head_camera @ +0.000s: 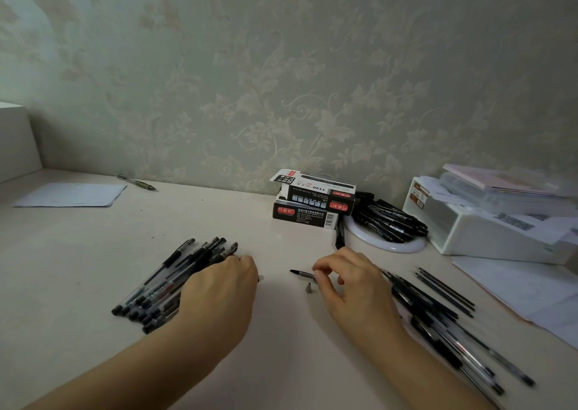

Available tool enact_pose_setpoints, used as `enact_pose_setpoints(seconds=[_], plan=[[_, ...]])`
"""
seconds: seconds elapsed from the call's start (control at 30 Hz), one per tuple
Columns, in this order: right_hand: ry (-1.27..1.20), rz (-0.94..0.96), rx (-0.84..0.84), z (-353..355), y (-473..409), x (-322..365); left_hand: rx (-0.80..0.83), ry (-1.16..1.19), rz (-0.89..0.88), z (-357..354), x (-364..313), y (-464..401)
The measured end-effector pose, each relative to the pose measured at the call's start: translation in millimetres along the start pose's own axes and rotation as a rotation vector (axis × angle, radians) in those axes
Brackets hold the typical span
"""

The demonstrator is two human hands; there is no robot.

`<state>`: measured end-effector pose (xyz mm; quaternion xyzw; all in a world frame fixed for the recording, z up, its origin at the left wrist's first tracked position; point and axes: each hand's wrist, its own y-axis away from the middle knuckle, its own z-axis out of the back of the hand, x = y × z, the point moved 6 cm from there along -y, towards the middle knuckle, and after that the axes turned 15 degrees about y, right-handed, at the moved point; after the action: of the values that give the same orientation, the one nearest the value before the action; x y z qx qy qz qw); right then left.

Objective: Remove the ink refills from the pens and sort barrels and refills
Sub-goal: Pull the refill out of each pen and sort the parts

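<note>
A pile of capped black pens [156, 287] lies on the table at the left. My left hand [222, 287] rests on the pile's right side, fingers curled round a pen whose pale end [261, 278] pokes out beside the hand. My right hand [347, 284] pinches a thin refill [300, 273], its dark tip pointing left. A small grey tip cone [308, 288] lies on the table just under it. To the right of that hand lie clear pen barrels [438, 328], and beyond them a few bare refills [444, 287].
Two stacked pen boxes [309, 203] stand at the back by the wall. Beside them a white round dish [387, 243] holds more black pens. A white storage box [488, 225] and papers [525, 290] fill the right side. A sheet [72, 195] and a green pen [137, 182] lie back left.
</note>
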<state>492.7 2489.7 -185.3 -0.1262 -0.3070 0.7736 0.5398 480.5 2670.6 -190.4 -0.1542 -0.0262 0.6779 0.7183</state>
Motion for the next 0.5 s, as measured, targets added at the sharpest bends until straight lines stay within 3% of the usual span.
enact_pose_setpoints(seconds=[0.23,0.5], plan=[[-0.030,0.002,0.048,-5.4,0.7,2.5,0.044,-0.039,-0.041,-5.4,-7.5,1.5],[-0.048,-0.004,0.060,-7.8,2.0,0.5,-0.032,0.014,-0.053,-1.7,-6.5,-2.7]])
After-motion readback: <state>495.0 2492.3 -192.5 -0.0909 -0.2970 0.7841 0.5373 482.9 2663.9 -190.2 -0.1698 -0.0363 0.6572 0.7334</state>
